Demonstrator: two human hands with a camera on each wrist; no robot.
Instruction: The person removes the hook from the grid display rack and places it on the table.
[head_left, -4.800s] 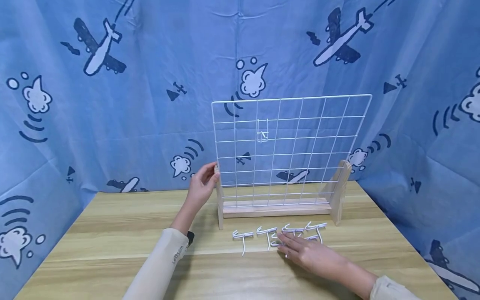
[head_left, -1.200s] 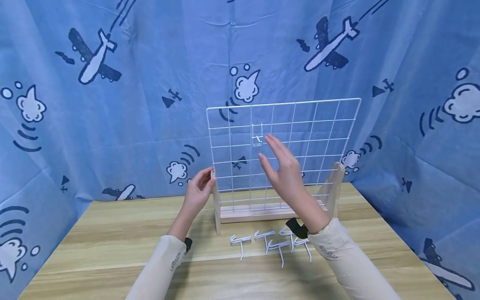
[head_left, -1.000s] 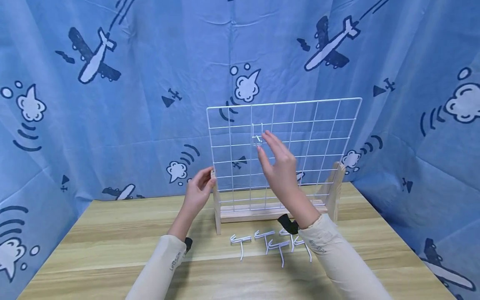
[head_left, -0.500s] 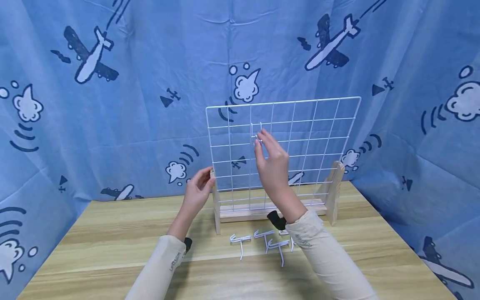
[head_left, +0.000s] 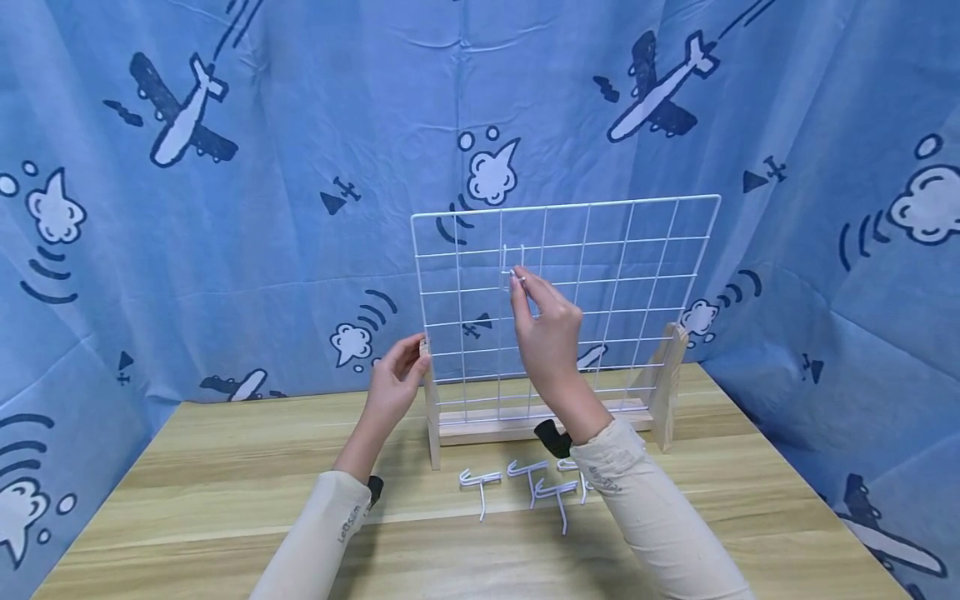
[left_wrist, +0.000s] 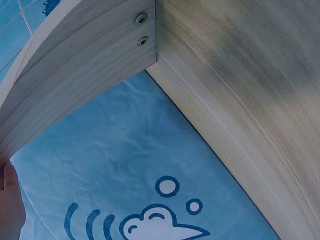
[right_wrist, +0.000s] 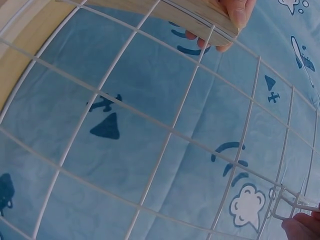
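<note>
A white wire grid panel [head_left: 480,308] stands in a wooden stand [head_left: 495,431] on the table. A white wire hook [head_left: 513,260] hangs on its upper left part; my right hand [head_left: 549,333] pinches its prong between thumb and fingertips. In the right wrist view, the hook [right_wrist: 277,204] shows at the right edge beside the right fingertips [right_wrist: 300,227]. My left hand [head_left: 396,372] grips the top of the stand's left wooden post [head_left: 432,417]. Below lie several more white hooks [head_left: 480,478], partly covered by the right sleeve.
The wood-grain table [head_left: 247,475] reaches back to a blue curtain [head_left: 315,167] printed with planes and clouds. At the right, the stand's other post [head_left: 670,387] holds the panel. Black straps [head_left: 553,438] sit at both wrists.
My right hand rose from the hooks on the table to the panel, moved left, and its fingertips came together on the hanging hook. The left hand stayed on the post.
</note>
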